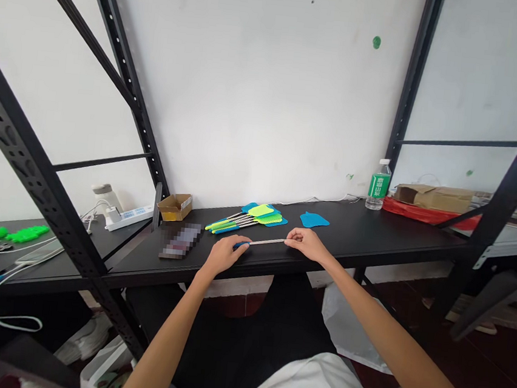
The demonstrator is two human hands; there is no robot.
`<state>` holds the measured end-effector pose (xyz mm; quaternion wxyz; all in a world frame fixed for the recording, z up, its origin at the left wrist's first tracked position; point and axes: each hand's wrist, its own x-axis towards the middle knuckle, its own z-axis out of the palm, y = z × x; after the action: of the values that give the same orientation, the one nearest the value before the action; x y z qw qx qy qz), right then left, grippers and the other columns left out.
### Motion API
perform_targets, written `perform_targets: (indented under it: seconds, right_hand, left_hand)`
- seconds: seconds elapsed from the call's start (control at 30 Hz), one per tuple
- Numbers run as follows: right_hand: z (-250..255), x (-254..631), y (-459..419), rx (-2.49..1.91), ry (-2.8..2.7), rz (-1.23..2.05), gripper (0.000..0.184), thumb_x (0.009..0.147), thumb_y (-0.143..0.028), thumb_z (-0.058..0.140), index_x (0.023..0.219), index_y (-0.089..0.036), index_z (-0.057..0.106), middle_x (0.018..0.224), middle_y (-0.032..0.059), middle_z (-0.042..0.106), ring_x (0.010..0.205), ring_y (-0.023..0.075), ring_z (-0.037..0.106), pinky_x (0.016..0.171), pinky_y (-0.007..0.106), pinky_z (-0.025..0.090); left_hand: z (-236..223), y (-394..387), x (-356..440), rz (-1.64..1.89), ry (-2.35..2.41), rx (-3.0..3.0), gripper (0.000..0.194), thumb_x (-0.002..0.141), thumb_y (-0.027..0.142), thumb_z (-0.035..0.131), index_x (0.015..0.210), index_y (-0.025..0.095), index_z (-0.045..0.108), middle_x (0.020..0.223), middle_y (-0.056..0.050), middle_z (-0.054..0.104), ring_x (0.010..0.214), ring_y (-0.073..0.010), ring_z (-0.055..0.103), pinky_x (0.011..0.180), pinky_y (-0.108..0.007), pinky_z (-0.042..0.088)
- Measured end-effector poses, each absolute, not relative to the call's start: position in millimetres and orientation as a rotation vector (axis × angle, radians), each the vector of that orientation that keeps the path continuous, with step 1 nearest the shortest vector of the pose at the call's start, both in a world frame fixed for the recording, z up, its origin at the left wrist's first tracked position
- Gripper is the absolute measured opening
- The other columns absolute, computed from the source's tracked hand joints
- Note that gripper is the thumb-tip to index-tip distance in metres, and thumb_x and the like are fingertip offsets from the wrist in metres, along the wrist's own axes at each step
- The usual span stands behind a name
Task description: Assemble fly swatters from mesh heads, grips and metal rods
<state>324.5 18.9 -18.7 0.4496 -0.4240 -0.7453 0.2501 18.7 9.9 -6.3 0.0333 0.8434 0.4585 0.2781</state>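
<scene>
A thin metal rod with a blue handle (267, 242) is stretched level between my two hands, just over the front part of the black table. My left hand (225, 253) is closed around the blue handle, which it mostly hides. At the rod's other end, the fingertips of my right hand (307, 243) pinch the tip. A flat blue fly swatter head (314, 220) lies loose on the table behind my right hand. Further left is a pile of fly swatters (256, 216), with yellow-green, green and blue heads, metal rods and coloured handles.
The black table (350, 230) runs along a white wall between black metal posts. A phone (182, 240), blurred out, and a small open cardboard box (175, 207) are at left. A water bottle (379, 186) stands back right. Bright green pieces (28, 233) lie far left.
</scene>
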Motion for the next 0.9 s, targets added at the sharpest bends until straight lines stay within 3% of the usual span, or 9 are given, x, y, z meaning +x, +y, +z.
perform_targets:
  seconds: [0.17,0.33,0.63,0.9]
  right_hand:
    - [-17.3,324.2,17.6,-1.083,-1.871,0.589,0.025,0.083,-0.044,0.064,0.078,-0.020,0.069,0.078,0.0059,0.075,0.074,0.0215,0.069,0.069,0.031,0.049]
    - [-16.3,323.8,16.0,-1.116,-1.891,0.549,0.032,0.087,-0.048,0.059,0.076,-0.020,0.071,0.077,0.0061,0.075,0.069,0.0206,0.066,0.065,0.030,0.047]
    - [-18.9,325.0,17.9,-1.079,-1.820,0.680,0.027,0.078,-0.044,0.071,0.092,-0.022,0.066,0.081,0.0039,0.074,0.077,0.0219,0.069,0.071,0.031,0.049]
    - [-19.0,324.4,18.9,-1.055,-1.852,0.601,0.017,0.080,-0.037,0.066,0.080,-0.020,0.067,0.080,0.0051,0.073,0.076,0.0208,0.068,0.069,0.030,0.049]
  left_hand:
    - [-4.5,8.2,19.7,0.859,1.409,2.605,0.043,0.097,0.051,0.039,0.116,0.029,0.071,0.120,-0.001,0.070,0.105,-0.0226,0.065,0.087,-0.030,0.049]
    - [-4.1,7.8,19.6,0.847,1.423,2.604,0.042,0.097,0.052,0.039,0.116,0.030,0.071,0.120,0.000,0.071,0.096,-0.0214,0.067,0.084,-0.030,0.050]
    - [-5.6,9.2,18.6,0.870,1.407,2.605,0.040,0.097,0.050,0.041,0.116,0.031,0.070,0.120,0.001,0.070,0.100,-0.0213,0.067,0.091,-0.031,0.048]
    - [-5.6,8.8,18.8,0.853,1.412,2.605,0.042,0.098,0.051,0.039,0.117,0.031,0.070,0.120,0.001,0.070,0.099,-0.0213,0.066,0.086,-0.030,0.049]
